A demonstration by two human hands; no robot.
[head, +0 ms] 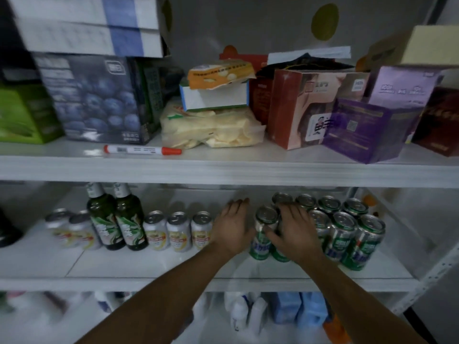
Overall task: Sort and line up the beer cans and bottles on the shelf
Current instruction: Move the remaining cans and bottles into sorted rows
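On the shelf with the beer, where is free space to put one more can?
Free: the front strip of the beer shelf before the green bottles and silver cans; also behind those cans. Crowded: the right side, packed with green cans.

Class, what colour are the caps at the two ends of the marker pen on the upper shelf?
Both caps of the marker pen are red-orange; its barrel is white. Head view.

A storeroom or pantry, going by the white metal shelving unit packed with mixed stock. Printed cardboard cartons and a clear bag of pale crackers crowd the upper half of the frame; green beer cans and green glass bottles stand mid-frame, white plastic jugs at the bottom.
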